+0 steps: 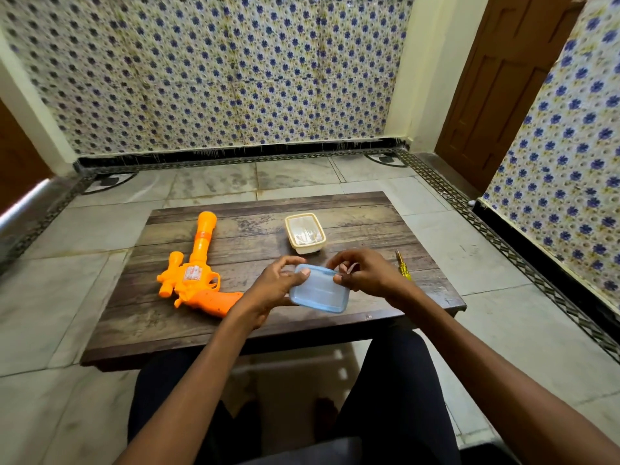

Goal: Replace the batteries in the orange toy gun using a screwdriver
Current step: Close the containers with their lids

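Note:
The orange toy gun (198, 273) lies on the left half of the low wooden table (161, 330), barrel pointing away from me. A small blue plastic box (318, 292) with its lid on is held just above the table's middle. My left hand (275, 286) grips its left side, thumb on the lid. My right hand (365, 273) pinches the lid's far right corner. A yellow-handled screwdriver (403, 269) lies on the table to the right of my right hand. No batteries are visible.
A cream plastic box (305, 233) with a clear lid stands behind the blue one. The table sits on a marble floor (67, 297); patterned tiled walls rise behind and to the right, with a wooden door (496, 95) at the back right. My knees are under the table's near edge.

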